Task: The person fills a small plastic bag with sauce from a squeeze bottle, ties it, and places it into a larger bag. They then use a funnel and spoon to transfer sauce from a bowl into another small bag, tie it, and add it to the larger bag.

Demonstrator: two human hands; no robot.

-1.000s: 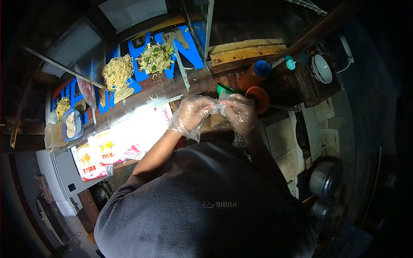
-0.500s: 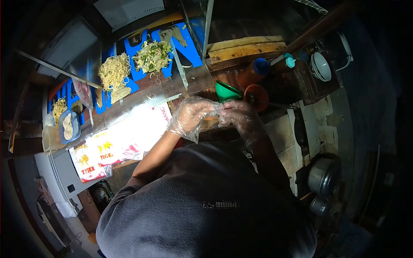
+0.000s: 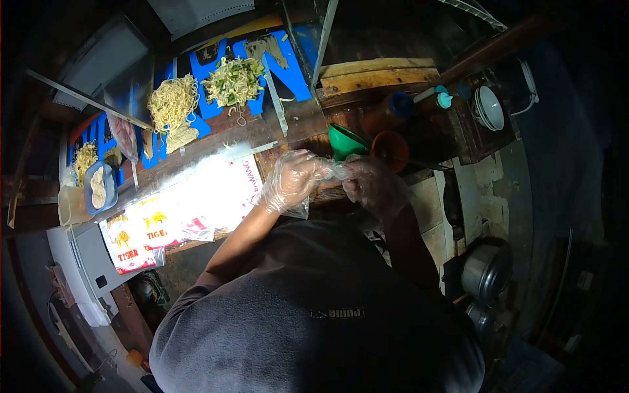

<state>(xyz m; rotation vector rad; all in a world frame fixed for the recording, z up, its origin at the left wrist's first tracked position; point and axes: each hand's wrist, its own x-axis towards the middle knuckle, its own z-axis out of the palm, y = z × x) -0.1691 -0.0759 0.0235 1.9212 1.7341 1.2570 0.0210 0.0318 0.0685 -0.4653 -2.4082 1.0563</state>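
Note:
My left hand, in a loose clear plastic glove, is closed in a pinch in front of my chest. My right hand, gloved the same way, is closed close beside it, partly in shadow. Between my fingertips stretches a crumpled piece of clear plastic; both hands grip it. Whether it is a small bag cannot be made out. Just beyond the hands sits a green funnel, and a reddish-brown round container stands behind my right hand.
Noodles and noodles with chopped greens lie on the blue-lettered shelf. Brightly lit printed wrapping sheets cover the counter at left, near a blue tub of pale powder. White bowls and a metal pot are at right.
My hands have tilted slightly, and the clear plastic is now drawn out between them. An orange patch seen below the fingers no longer shows. The view has shifted a little.

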